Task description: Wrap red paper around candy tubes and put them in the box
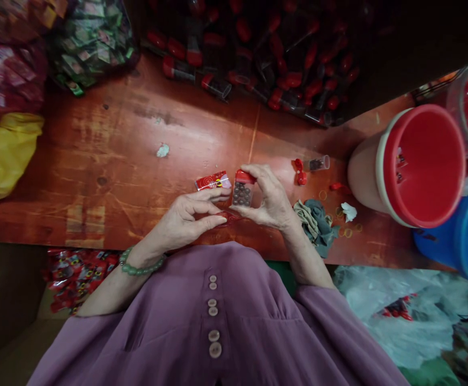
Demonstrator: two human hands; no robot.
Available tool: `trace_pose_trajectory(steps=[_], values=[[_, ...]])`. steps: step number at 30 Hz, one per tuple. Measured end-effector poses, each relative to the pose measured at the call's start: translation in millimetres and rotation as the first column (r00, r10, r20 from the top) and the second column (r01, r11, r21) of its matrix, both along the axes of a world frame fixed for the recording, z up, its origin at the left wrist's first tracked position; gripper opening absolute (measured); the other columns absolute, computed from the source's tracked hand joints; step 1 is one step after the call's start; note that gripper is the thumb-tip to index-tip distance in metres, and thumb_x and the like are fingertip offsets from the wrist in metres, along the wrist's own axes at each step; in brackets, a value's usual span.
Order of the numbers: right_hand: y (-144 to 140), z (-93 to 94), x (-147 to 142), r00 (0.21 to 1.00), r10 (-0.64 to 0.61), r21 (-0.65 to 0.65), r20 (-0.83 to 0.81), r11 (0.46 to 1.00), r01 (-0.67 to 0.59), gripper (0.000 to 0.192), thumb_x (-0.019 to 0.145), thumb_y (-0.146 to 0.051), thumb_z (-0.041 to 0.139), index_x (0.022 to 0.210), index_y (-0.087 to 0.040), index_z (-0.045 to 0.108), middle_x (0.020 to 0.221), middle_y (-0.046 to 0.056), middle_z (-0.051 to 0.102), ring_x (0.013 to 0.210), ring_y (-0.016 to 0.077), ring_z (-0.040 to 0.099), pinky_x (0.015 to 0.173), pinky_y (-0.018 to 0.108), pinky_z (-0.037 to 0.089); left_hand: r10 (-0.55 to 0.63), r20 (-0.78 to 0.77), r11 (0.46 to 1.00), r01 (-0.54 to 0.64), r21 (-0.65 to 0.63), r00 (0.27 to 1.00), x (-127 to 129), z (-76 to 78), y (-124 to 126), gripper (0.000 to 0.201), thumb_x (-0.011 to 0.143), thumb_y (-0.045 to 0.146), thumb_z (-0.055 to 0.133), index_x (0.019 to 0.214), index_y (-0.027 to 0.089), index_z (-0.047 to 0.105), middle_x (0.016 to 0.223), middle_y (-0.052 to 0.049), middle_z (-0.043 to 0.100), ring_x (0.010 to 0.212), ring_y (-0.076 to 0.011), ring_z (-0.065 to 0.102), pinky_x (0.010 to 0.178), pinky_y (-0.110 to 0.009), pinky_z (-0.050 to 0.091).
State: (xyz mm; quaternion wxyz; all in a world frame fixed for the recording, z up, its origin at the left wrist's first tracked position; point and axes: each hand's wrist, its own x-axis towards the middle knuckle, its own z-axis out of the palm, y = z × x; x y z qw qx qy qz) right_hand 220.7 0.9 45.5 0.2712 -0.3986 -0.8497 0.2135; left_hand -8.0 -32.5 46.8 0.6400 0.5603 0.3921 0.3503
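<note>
My right hand point(272, 201) grips a small clear vial point(242, 193) with a red cap, filled with dark round beads, held upright just above the red wooden table point(117, 161). My left hand point(187, 217) is beside it, fingers together and pinching a thin red wrapper point(229, 217) under the vial. A red and white packet point(213, 181) lies on the table right behind my left fingers. On my left wrist is a green bead bracelet point(139, 266).
A heap of red-capped vials point(266, 59) lies at the table's back. A red-lined bucket point(413, 163) and a blue tub point(462, 236) stand right. One open vial point(317, 163), loose red caps, rubber bands and a cloth point(316, 222) lie nearby. Packet bags fill the back left; a yellow bag point(4, 153) lies left.
</note>
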Motion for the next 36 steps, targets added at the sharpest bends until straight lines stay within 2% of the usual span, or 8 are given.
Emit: trace_pose_trajectory(steps=[6, 11, 14, 18, 24, 31, 36], values=[[0.6, -2.4, -0.8, 1.0, -0.024, -0.029, -0.017, 0.999, 0.023, 0.066, 0.08, -0.049, 0.073, 0.134, -0.021, 0.047, 0.119, 0.013, 0.065, 0.107, 0.0272, 0.062, 0.089, 0.049, 0.055, 0.009, 0.001, 1.0, -0.009, 0.016, 1.0, 2.8, 1.8, 3.1, 0.012, 0.081, 0.031, 0.074, 0.077, 0.021, 0.08, 0.126, -0.011, 0.072, 0.119, -0.0278, 0.067, 0.111, -0.046, 0.047], [2.0, -5.5, 0.6, 0.999, -0.031, -0.044, -0.026, 0.999, 0.03, 0.068, 0.079, -0.05, 0.074, 0.134, -0.02, 0.047, 0.12, 0.014, 0.064, 0.107, 0.0278, 0.062, 0.089, 0.049, 0.055, 0.05, 0.016, 0.999, -0.05, -0.005, 0.999, -5.1, -1.0, 6.6, 0.013, 0.081, 0.034, 0.075, 0.078, 0.022, 0.08, 0.122, -0.01, 0.073, 0.114, -0.0264, 0.069, 0.107, -0.044, 0.051], [2.4, -6.6, 1.2, 0.999, -0.041, -0.064, -0.006, 0.997, 0.041, 0.071, 0.079, -0.051, 0.074, 0.136, -0.02, 0.046, 0.122, 0.014, 0.064, 0.109, 0.0285, 0.061, 0.092, 0.05, 0.054, 0.149, 0.001, 0.989, -0.149, -0.015, 0.989, -13.0, -4.7, 8.5, 0.012, 0.081, 0.034, 0.076, 0.078, 0.023, 0.08, 0.114, -0.008, 0.076, 0.11, -0.0243, 0.07, 0.107, -0.043, 0.051], [3.2, -7.4, 1.3, 0.999, -0.04, -0.064, -0.019, 0.997, 0.039, 0.071, 0.078, -0.051, 0.074, 0.136, -0.02, 0.045, 0.122, 0.014, 0.063, 0.109, 0.0281, 0.061, 0.093, 0.051, 0.054, 0.323, 0.066, 0.942, -0.314, -0.12, 0.944, -21.7, -11.7, 10.2, 0.015, 0.079, 0.033, 0.078, 0.07, 0.022, 0.075, 0.112, -0.005, 0.077, 0.106, -0.0229, 0.07, 0.104, -0.044, 0.052], [4.3, -7.8, 0.3, 0.998, -0.051, -0.057, -0.03, 0.997, 0.049, 0.071, 0.078, -0.052, 0.074, 0.135, -0.021, 0.046, 0.12, 0.013, 0.064, 0.108, 0.0276, 0.061, 0.091, 0.051, 0.054, 0.447, 0.17, 0.887, -0.409, -0.215, 0.878, -23.8, -20.1, 13.3, 0.014, 0.075, 0.037, 0.082, 0.075, 0.025, 0.075, 0.105, -0.003, 0.078, 0.1, -0.0234, 0.072, 0.095, -0.042, 0.058], [4.3, -8.8, -0.9, 0.999, -0.042, -0.054, -0.027, 0.998, 0.041, 0.07, 0.077, -0.048, 0.076, 0.134, -0.019, 0.046, 0.119, 0.013, 0.064, 0.106, 0.0269, 0.061, 0.089, 0.05, 0.055, 0.476, 0.148, 0.859, -0.423, -0.289, 0.867, -22.1, -25.0, 13.7, 0.023, 0.07, 0.043, 0.084, 0.071, 0.024, 0.073, 0.098, -0.003, 0.079, 0.097, -0.0242, 0.073, 0.094, -0.043, 0.058], [1.5, -10.1, -7.0, 0.998, -0.055, -0.086, -0.03, 0.995, 0.052, 0.07, 0.076, -0.051, 0.075, 0.132, -0.02, 0.047, 0.118, 0.013, 0.064, 0.104, 0.0275, 0.061, 0.087, 0.049, 0.055, 0.323, 0.244, 0.941, -0.284, -0.182, 0.914, -5.7, -14.1, 19.8, 0.022, 0.075, 0.038, 0.082, 0.068, 0.02, 0.071, 0.121, -0.008, 0.073, 0.118, -0.0282, 0.066, 0.108, -0.047, 0.05]])
